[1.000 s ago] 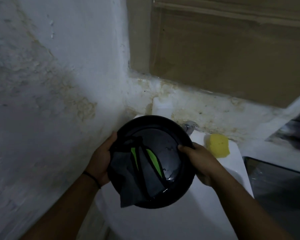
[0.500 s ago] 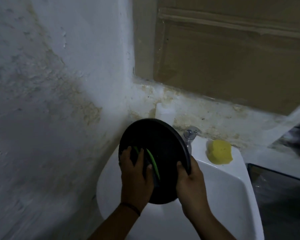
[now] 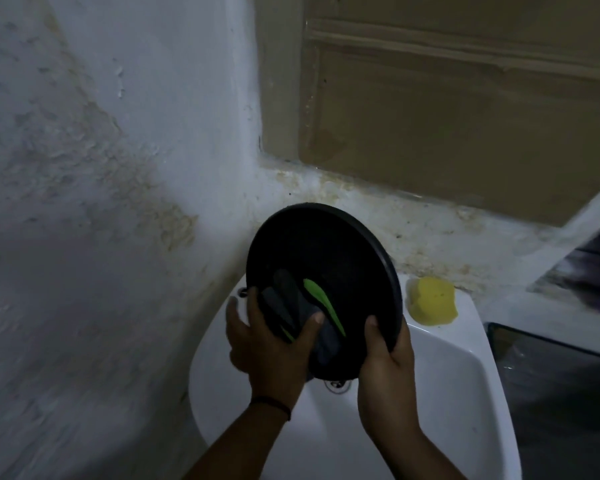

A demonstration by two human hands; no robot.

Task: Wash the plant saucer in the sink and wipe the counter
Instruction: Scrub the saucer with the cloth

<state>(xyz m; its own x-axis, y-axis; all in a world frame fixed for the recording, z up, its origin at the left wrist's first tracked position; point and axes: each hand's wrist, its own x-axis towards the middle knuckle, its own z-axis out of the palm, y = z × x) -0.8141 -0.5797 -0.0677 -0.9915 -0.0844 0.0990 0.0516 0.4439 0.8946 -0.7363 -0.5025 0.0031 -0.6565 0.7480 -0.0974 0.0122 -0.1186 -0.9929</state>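
A round black plant saucer stands tilted on edge over the white sink. My right hand grips its lower right rim. My left hand presses a dark grey cloth with green stripes against the saucer's inner face. The drain shows just below the saucer's bottom edge. The tap is hidden behind the saucer.
A yellow sponge lies on the sink's back right ledge. A stained white wall closes the left side. A brown board covers the opening behind. A dark glossy counter surface lies to the right of the sink.
The saucer has been tipped from nearly flat to upright on its edge. My left hand has moved from the left rim onto the cloth inside it.
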